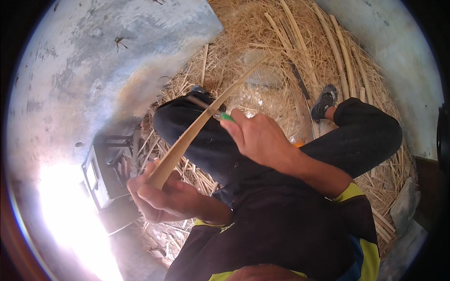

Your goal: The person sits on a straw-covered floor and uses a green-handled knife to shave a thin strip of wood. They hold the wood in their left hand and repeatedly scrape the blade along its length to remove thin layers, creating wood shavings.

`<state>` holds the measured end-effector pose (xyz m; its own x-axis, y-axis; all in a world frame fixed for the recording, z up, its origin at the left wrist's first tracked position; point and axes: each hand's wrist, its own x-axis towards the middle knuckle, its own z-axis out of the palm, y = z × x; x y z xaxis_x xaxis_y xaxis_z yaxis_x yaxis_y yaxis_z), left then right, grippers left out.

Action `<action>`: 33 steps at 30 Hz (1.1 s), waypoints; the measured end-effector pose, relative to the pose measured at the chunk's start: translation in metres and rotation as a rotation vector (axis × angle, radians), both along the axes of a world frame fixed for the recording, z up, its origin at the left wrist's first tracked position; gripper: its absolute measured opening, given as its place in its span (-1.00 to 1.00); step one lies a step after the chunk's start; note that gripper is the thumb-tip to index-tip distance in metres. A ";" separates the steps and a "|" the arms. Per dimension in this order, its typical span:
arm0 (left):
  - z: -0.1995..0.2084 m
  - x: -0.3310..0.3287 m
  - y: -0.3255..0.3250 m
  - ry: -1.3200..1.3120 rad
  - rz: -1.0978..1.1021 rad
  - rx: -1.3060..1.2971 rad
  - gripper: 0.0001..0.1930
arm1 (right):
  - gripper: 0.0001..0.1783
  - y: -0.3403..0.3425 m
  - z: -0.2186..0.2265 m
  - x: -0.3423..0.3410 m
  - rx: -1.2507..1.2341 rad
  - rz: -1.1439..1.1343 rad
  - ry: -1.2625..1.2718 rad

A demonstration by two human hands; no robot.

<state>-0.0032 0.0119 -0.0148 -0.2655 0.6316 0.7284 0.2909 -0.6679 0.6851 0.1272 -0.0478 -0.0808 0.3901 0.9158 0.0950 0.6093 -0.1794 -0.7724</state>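
Note:
A long pale strip, which looks like split bamboo [187,136], slants from lower left to upper middle across my lap. My left hand [164,194] is closed around its near, wider end. In my right hand [262,138] is a knife with a green handle [227,117], gripped in the fist. The knife's blade [200,101] points left and crosses the strip around its middle; motion blurs it, and I cannot tell whether it bites into the surface. The strip's far end reaches over the floor between my feet.
Dry shavings [248,28] cover the floor around my bent legs. Several long split poles [344,56] lie at the far right. A dark pole [300,79] rests beside my right shoe [324,100]. Pale walls [126,42] stand on both sides; a dark box-like object [105,173] is at left.

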 end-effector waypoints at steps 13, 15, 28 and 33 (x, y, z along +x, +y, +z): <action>0.004 0.001 -0.004 0.070 0.059 0.032 -0.50 | -0.62 0.007 -0.047 0.024 -0.074 -0.139 -0.117; 0.005 0.000 -0.004 0.059 0.010 -0.014 -0.49 | -0.62 0.012 -0.059 0.031 -0.100 -0.187 -0.157; -0.008 -0.011 -0.004 0.087 -0.051 0.129 -0.60 | -0.51 -0.009 -0.114 0.073 -0.398 -0.347 -0.030; -0.007 -0.006 0.002 0.008 -0.248 0.196 -0.68 | -0.56 -0.013 -0.012 0.036 0.072 -0.106 0.223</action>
<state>-0.0088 0.0136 -0.0219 -0.1153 0.5235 0.8442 0.1076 -0.8383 0.5345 0.1630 -0.0611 -0.0925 0.5020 0.8628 0.0599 0.4034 -0.1724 -0.8986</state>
